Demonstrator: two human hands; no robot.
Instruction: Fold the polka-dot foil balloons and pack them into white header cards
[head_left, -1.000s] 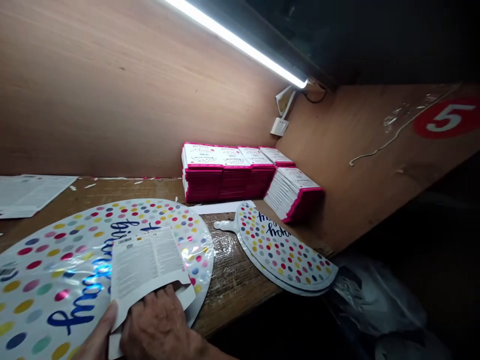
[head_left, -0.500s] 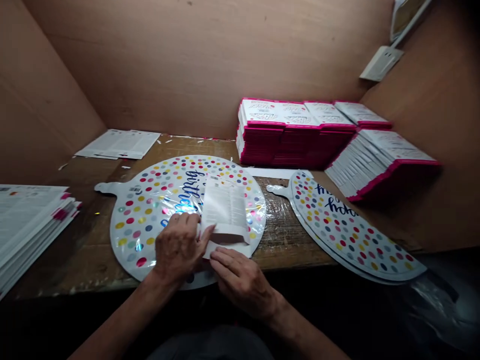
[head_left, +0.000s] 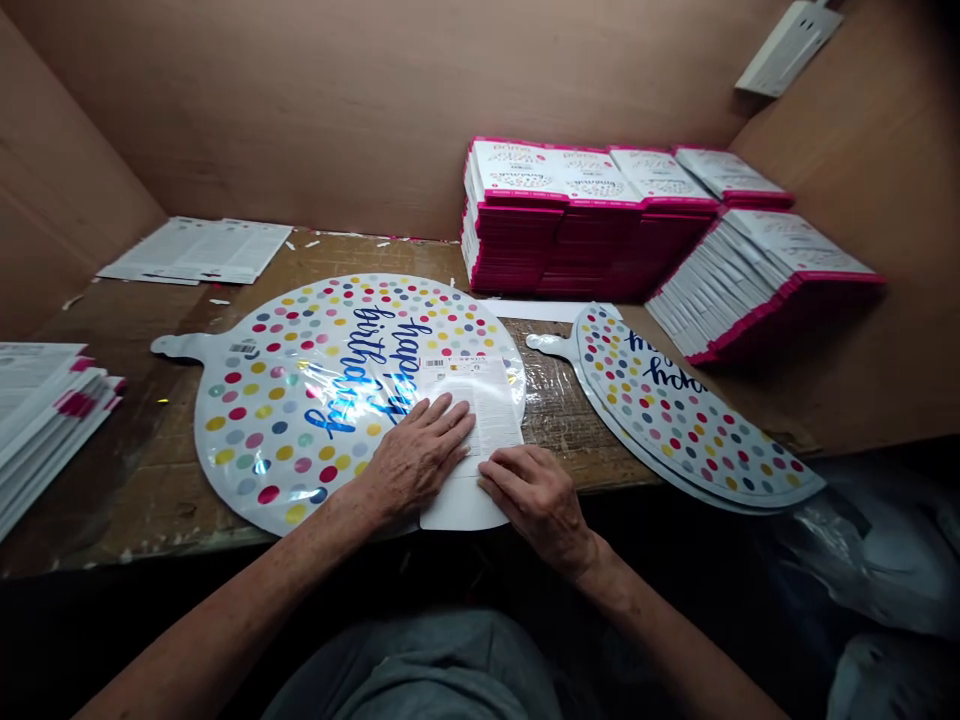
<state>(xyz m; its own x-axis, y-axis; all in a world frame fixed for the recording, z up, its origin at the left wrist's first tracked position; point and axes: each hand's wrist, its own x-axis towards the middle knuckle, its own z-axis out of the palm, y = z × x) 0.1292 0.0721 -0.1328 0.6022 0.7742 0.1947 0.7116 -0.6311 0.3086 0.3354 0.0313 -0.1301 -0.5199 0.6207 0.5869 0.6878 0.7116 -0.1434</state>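
**Left hand [head_left: 416,458] and right hand [head_left: 535,500] lie flat on a printed card [head_left: 480,415] over a foil balloon [head_left: 262,440]**

The white printed card sits on the right part of the round, polka-dotted "happy birthday" foil balloon, its lower end reaching past the rim. Both hands are palm down and open, gripping nothing. The left hand's fingers are spread across the card, and the right hand's fingertips rest on its lower part. Right of the balloon lies a second dotted balloon [head_left: 675,425]. Behind the balloon stand stacks of pink-edged cards [head_left: 570,245], and loose printed sheets [head_left: 196,250] lie behind it to the left. A pile of pink-edged cards [head_left: 45,420] sits farther left, on a wooden bench [head_left: 127,510].
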